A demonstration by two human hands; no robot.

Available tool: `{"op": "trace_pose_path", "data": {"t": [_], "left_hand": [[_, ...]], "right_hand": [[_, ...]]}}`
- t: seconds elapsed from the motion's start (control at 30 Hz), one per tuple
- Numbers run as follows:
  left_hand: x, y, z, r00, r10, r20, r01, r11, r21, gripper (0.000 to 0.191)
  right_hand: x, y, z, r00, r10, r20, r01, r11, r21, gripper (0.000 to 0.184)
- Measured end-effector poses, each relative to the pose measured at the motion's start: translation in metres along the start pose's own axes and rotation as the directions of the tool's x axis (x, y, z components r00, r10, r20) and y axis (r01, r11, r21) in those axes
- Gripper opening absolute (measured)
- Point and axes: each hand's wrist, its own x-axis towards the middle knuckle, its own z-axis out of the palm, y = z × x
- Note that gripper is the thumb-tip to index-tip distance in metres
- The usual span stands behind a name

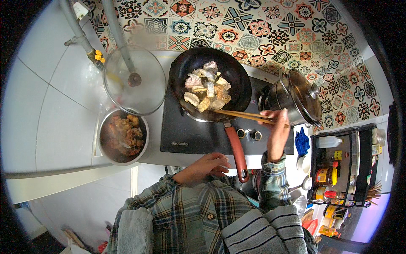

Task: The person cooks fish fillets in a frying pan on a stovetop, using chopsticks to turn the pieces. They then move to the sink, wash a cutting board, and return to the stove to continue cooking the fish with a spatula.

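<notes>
My right hand (278,128) is closed around a pair of wooden chopsticks (242,115), whose tips touch pieces of food (207,89), apparently fish, near the lower edge of a black wok (241,85). The wok stands on a black gas cooktop (196,136), its red-brown handle (237,149) pointing toward me. My left hand (209,165) is held before my body, left of the handle, with its fingers loosely apart and nothing seen in it. Left of the cooktop, a metal bowl (146,135) holds browned fried pieces (123,135).
A glass lid (152,63) leans behind the bowl, near grey pipes (77,33). Right of the wok stands a lidded steel pot (282,98). Farther right are a blue cloth (302,141) and a black rack (333,203) with jars and bottles. Patterned tiles (228,35) cover the wall.
</notes>
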Motion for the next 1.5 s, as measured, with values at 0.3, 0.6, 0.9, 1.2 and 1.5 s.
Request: {"op": "trace_pose_path", "data": {"t": [0.3, 0.6, 0.9, 1.2, 1.5], "left_hand": [[0.001, -0.001, 0.001, 1.000, 0.018, -0.011, -0.018, 1.000, -0.006, 0.038], [0.005, -0.007, -0.001, 0.999, 0.036, -0.036, -0.039, 0.996, -0.084, 0.034], [0.002, -0.002, 0.002, 0.997, 0.047, -0.062, -0.054, 0.993, -0.109, 0.033], [0.003, 0.000, 0.003, 0.995, 0.077, -0.062, -0.081, 0.994, -0.068, 0.035], [0.001, 0.006, 0.003, 0.997, 0.057, -0.054, -0.058, 0.998, 0.001, 0.036]], "right_hand": [[0.012, -0.010, -0.014, 0.962, -0.072, 0.262, 0.116, 0.981, -0.154, 0.027], [0.033, 0.013, -0.008, 0.936, -0.106, 0.336, 0.142, 0.986, -0.084, 0.029], [0.067, 0.027, -0.022, 0.992, 0.123, -0.017, -0.121, 0.989, 0.084, 0.041], [0.049, -0.003, -0.020, 1.000, 0.000, -0.017, 0.000, 1.000, 0.014, 0.039], [0.030, -0.016, -0.005, 0.996, -0.063, 0.061, 0.055, 0.989, 0.135, 0.038]]}}
